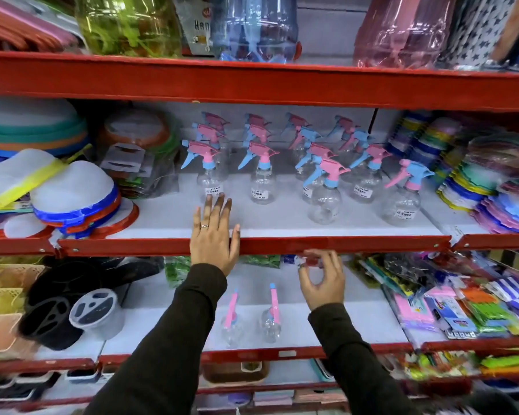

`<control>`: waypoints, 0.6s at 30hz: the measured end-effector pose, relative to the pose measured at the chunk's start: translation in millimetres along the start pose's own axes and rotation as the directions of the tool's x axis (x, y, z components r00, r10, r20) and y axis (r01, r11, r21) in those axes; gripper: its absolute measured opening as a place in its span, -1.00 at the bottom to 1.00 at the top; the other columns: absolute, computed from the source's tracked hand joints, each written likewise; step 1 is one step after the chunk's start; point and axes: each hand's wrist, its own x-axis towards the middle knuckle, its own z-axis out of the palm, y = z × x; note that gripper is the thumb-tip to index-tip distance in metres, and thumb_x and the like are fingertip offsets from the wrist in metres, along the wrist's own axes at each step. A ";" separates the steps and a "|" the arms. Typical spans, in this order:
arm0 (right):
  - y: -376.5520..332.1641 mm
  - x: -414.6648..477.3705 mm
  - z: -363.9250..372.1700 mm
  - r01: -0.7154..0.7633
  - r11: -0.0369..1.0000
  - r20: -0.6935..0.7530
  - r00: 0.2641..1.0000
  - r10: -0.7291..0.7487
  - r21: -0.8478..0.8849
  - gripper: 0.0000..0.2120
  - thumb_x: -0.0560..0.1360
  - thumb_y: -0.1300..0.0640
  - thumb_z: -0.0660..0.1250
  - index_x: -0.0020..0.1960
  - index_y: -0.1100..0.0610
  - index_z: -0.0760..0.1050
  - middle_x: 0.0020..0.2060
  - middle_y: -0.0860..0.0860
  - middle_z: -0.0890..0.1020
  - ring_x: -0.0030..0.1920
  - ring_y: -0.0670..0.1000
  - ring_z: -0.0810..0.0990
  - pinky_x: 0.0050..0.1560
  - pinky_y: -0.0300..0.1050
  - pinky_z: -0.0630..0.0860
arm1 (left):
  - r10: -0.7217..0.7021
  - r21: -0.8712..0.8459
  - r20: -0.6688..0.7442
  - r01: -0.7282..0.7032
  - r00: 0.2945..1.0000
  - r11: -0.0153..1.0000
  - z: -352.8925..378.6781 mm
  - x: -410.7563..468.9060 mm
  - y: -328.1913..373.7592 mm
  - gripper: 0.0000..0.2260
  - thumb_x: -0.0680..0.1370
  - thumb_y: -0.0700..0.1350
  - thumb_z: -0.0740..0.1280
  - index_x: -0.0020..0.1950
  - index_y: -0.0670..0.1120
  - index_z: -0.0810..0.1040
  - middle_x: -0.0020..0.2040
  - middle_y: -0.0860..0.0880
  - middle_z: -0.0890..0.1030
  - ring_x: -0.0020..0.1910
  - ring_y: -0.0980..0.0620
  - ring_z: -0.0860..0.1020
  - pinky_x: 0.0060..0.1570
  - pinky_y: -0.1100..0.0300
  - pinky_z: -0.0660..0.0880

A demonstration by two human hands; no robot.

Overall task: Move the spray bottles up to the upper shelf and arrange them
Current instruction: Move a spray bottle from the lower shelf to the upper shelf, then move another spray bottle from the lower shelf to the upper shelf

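Several clear spray bottles with pink and blue trigger heads stand in rows on the upper shelf; the front ones are at left, centre and right. Two more spray bottles stand on the lower shelf. My left hand lies flat over the upper shelf's red front edge, fingers spread, just short of the front left bottle. My right hand hovers below that edge, fingers loosely curled, holding nothing, above and right of the two lower bottles.
Stacks of coloured lids and plastic bowls fill the upper shelf's left, scalloped plates its right. Black and white round holders sit on the lower shelf's left, packaged goods on its right. Large tinted bottles stand on the top shelf.
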 end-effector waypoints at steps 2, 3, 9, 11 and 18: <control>16.2 -30.5 11.1 -0.105 0.994 0.104 0.989 0.107 -0.021 -0.78 0.37 0.15 0.32 0.01 0.03 0.55 -0.07 -0.06 0.54 -0.09 -0.06 0.47 0.00 -0.15 0.48 | -0.031 0.028 -0.008 0.031 0.999 0.999 -3.8 -5.4 -19.0 -0.45 0.63 0.03 0.02 0.60 -0.15 0.20 0.64 -0.10 0.15 0.63 -0.13 0.03 0.59 -0.01 -0.21; 26.1 -45.4 17.1 -0.174 0.984 0.163 0.970 0.179 -0.043 -0.75 0.39 0.17 0.32 0.05 0.01 0.54 -0.02 -0.05 0.55 -0.05 -0.04 0.49 0.03 -0.10 0.51 | -0.050 0.035 -0.009 0.050 0.999 0.998 -5.4 -7.3 -28.3 -0.44 0.63 0.03 0.02 0.60 -0.16 0.21 0.63 -0.11 0.16 0.63 -0.14 0.04 0.59 -0.04 -0.17; 75.2 -103.3 47.3 -0.468 0.847 0.451 0.717 0.531 -0.254 -0.52 0.45 0.15 0.38 0.35 0.05 0.41 0.25 0.09 0.50 0.30 0.14 0.46 0.34 0.04 0.41 | -0.040 0.021 0.010 0.040 0.999 0.999 -4.3 -12.1 -55.3 -0.47 0.63 0.02 0.01 0.55 -0.19 0.30 0.61 -0.13 0.23 0.63 -0.16 0.03 0.59 -0.05 -0.07; 83.0 -111.1 59.5 -0.490 0.799 0.526 0.604 0.599 -0.349 -0.37 0.36 0.12 0.48 0.39 0.11 0.40 0.30 0.13 0.47 0.33 0.15 0.46 0.34 -0.10 0.36 | -0.033 0.013 0.002 0.033 0.999 0.999 -3.6 -11.7 -54.5 -0.48 0.64 0.01 0.02 0.53 -0.18 0.33 0.60 -0.14 0.25 0.63 -0.17 0.04 0.59 -0.05 -0.07; 91.2 -116.1 88.6 -0.611 0.728 0.450 0.579 0.680 -0.313 -0.36 0.14 0.04 0.65 0.15 -0.03 0.47 0.05 0.03 0.62 0.04 0.10 0.61 0.15 -0.04 0.56 | -0.020 0.021 -0.012 0.020 1.000 1.000 -3.5 -11.0 -56.6 -0.49 0.64 0.01 0.02 0.53 -0.19 0.34 0.60 -0.16 0.25 0.62 -0.18 0.05 0.59 -0.09 -0.02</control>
